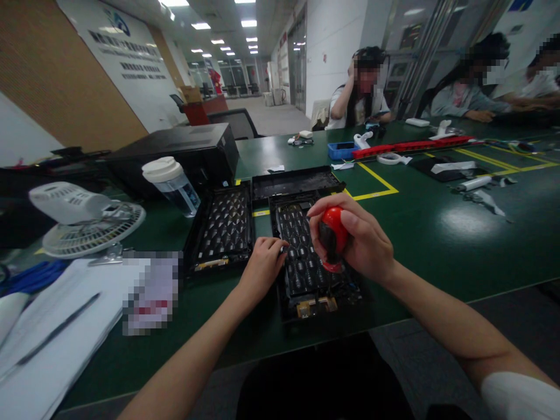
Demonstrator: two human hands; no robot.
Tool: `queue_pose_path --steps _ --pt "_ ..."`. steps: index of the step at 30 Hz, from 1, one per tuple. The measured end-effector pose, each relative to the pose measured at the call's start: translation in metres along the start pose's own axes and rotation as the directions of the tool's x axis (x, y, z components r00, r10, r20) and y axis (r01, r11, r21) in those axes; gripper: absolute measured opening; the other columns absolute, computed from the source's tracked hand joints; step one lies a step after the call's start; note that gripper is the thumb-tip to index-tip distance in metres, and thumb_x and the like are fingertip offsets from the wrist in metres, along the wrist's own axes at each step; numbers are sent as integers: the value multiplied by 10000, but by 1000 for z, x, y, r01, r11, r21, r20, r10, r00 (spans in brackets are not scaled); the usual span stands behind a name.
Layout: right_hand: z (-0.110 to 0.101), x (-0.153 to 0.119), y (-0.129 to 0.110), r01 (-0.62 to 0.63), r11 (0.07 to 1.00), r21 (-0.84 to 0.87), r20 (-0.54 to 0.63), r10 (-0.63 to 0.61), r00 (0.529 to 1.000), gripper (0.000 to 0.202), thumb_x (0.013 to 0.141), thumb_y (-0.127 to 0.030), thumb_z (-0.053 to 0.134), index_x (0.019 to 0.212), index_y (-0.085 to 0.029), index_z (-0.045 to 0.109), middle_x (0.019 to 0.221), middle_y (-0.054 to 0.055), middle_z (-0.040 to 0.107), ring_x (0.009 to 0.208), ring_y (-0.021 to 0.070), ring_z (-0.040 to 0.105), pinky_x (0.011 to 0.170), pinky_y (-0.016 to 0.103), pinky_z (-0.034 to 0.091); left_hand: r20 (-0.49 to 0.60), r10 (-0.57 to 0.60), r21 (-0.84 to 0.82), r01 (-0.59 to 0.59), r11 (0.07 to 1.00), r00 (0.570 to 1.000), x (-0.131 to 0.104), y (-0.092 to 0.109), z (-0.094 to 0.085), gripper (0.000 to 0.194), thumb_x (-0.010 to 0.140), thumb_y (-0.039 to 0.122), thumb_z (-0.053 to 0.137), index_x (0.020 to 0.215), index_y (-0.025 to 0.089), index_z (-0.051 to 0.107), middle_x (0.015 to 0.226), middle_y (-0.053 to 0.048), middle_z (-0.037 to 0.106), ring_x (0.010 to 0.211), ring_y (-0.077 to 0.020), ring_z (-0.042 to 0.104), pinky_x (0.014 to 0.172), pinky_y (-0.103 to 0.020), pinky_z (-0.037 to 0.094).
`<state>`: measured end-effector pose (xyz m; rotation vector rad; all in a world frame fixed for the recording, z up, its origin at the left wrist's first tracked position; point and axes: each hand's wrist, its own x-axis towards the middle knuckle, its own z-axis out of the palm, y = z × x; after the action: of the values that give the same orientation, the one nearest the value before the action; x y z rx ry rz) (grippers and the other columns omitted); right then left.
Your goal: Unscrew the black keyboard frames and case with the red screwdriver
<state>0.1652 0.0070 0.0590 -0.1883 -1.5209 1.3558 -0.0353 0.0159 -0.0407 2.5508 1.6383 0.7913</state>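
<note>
A: We start wide, on the long green table [437,262], and right in front of the wearer lies the black housing [301,271], flat, near the table's edge!

B: With company, too: a second housing [225,224] just to its left, and a long black tray [293,182] across the back.

A: Where's the danger, then?

B: Sliding, I'd say. There's no clamp that I can see, so a sideways push could shift that housing, or knock it against its neighbours.

A: And that dimpled bed [297,233] inside?

B: Right in the firing line! Should the tool tip skid under pressure, it could scratch the bed or catch the near fingers.

A: On to the hands! The right hand [365,233] is up over the housing's right side, fingers and thumb wrapped firmly round something.

B: That's a red-and-black tool [332,224], bulbous handle snug in the fist, no daylight in that grip. Its lower end gets lost against the dark housing, so contact there I can't call.

A: The left hand [262,259]?

B: At the housing's left rim, fingers curled, their tips close together over the edge. Something tiny may be pinched there, but it's too small to tell; whether they grip or merely rest, I can't say.
</note>
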Motion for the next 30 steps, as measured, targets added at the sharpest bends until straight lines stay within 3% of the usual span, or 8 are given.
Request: queue_pose_path --steps 5,10,12,15,19,21,27,30 --pt "2 -1 2 46 998 -45 44 -44 998 178 936 -315 499 1027 -173 555 780 -9 553 532 68 551 448 194 440 -4 2 17 -2 1000 1000 -1 0 0 169 871 137 575 1029 175 621 1038 -68 651 1018 -246 522 948 -406 477" --pt "2 2 3 113 981 -155 -19 -118 993 202 814 -231 672 918 -215 500 967 2 582 633 90 622 578 281 563 -15 9 19 -8 1000 1000 -1 0 1 160 876 141 569 1024 161 624 1015 -78 651 994 -241 526 930 -393 485" --pt "4 3 2 96 984 -149 -39 -103 994 234 809 -200 672 888 -229 454 934 -13 609 554 76 603 499 253 546 -20 7 22 -7 1000 1000 -1 0 1 167 877 138 565 1031 162 626 1023 -80 653 996 -240 529 929 -393 484" --pt "8 2 0 35 992 -123 -71 -44 997 251 823 -170 651 890 -246 421 750 -66 595 390 46 499 338 172 403 -17 3 22 -3 1000 1000 0 1 0 174 870 132 568 1028 172 629 1037 -76 656 998 -242 529 936 -404 478" --pt "8 1 1 9 1000 -18 -62 -10 998 165 886 -350 559 968 -229 483 665 -64 543 390 59 479 336 175 379 -7 5 6 -5 1000 1000 0 1 -1 168 872 138 563 1017 191 626 1029 -67 654 998 -243 528 936 -413 477" --pt "7 -1 1 -22 1000 16 -25 22 999 269 919 -423 461 1029 -191 539 698 -30 556 434 73 507 367 196 402 -5 7 8 -7 1000 1000 0 2 -1 166 871 135 562 1014 192 624 1032 -66 651 1005 -246 526 932 -413 481" --pt "6 -3 3 -17 1000 -20 19 18 1000 235 948 -361 455 1035 -171 562 735 -6 560 533 90 558 456 220 443 -9 6 26 -6 1000 1000 -1 2 -2 180 867 131 573 1035 171 624 1038 -79 649 1003 -246 520 931 -407 481" --pt "3 -1 5 42 998 -49 3 -41 999 159 891 -318 577 991 -208 521 799 -20 573 561 86 582 503 239 484 -12 15 19 -15 1000 1000 -1 0 0 166 873 137 565 1023 178 625 1030 -72 652 998 -240 524 926 -404 481"
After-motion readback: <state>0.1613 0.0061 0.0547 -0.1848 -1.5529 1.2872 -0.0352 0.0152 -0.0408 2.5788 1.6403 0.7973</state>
